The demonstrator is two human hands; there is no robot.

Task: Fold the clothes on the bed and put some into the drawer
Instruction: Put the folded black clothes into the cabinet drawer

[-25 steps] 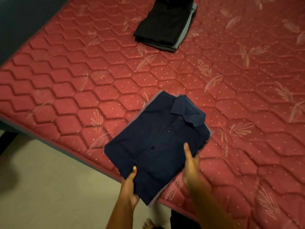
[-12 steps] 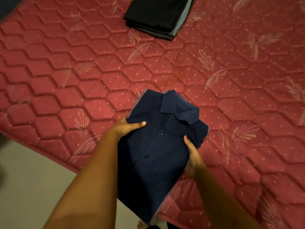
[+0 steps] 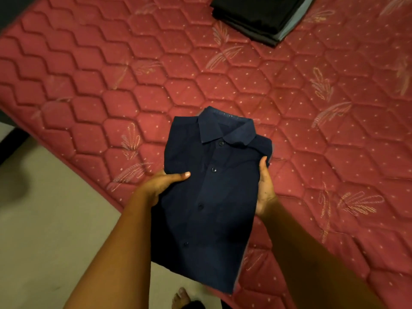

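Observation:
A folded navy button-up shirt (image 3: 214, 197), collar pointing away from me, is lifted above the near edge of the red quilted mattress (image 3: 111, 85). My left hand (image 3: 160, 186) grips its left side, thumb on top and fingers underneath. On the shirt's right edge my right hand (image 3: 265, 188) holds it, thumb up along the fold. A thin grey layer shows under the shirt at its edges. No drawer is in view.
A stack of folded dark clothes (image 3: 260, 16) lies at the far side of the mattress. Pale floor (image 3: 49, 219) runs along the bed's near left edge. A bare foot (image 3: 181, 296) shows below the shirt.
The shirt has come up off the mattress and toward me. My left hand shifted from the shirt's bottom edge up to its left side, and the view has swung slightly left.

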